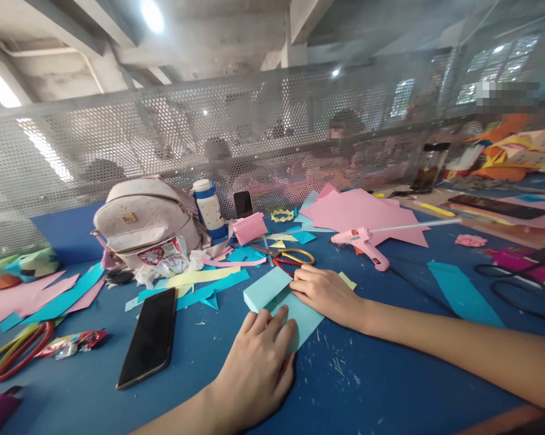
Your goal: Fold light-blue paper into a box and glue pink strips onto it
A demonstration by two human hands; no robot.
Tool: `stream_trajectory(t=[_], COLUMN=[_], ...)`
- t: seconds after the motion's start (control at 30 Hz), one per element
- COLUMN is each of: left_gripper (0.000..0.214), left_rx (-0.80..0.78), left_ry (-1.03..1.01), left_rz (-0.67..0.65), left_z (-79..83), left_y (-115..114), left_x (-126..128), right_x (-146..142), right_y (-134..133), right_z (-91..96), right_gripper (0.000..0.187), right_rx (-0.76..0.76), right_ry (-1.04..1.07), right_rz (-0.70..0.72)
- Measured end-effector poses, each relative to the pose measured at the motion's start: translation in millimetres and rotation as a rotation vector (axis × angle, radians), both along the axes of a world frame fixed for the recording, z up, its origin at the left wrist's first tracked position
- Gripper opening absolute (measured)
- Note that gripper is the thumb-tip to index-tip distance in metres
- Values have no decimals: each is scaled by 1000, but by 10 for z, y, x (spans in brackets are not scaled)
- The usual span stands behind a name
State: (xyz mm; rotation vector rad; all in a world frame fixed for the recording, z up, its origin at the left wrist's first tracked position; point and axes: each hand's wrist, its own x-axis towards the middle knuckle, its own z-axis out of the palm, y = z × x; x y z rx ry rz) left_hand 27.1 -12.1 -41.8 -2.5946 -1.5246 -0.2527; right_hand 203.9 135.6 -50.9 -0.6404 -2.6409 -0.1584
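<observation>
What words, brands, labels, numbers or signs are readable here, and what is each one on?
None can be read with certainty.
Red-and-white packet: print too blurred to read.
Red candy wrapper: markings too small and blurred.
Gold plate on the backpack: too small to tell whether it has lettering.
Light-blue paper: no writing shows.

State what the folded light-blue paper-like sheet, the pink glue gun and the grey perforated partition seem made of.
Folded light-blue sheet: likely matte paper; thin, creased. Pink pistol-shaped glue gun: probably smooth plastic, by its moulded body. Grey perforated partition: perhaps dull metal, given its regular holes.
</observation>
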Motion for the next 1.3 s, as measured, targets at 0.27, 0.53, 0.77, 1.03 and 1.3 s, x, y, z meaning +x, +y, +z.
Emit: stream_trajectory(t=[0.27,0.53,0.77,1.03,1.3], left_gripper=[40,39,40,40,40], left_rx=[-29,-34,-27,-5,-8], left_ry=[-11,-17,-21,-25,-33], left_rz=[29,27,19,17,11], left_z=[15,9,4,2,-7], left_y=[-5,-5,11,0,-10], left_x=[-3,-4,-3,-2,-8], right_x=[-4,-21,-13,-41,-63], right_y=[9,-15,17,12,32], right_z=[1,-10,-50,-63,-70], right_gripper=[5,6,3,8,3], right_rx=[-102,-165,-75,-27,-171], right_ry=[62,111,74,64,174], right_rz=[-85,-108,-74,-77,-166])
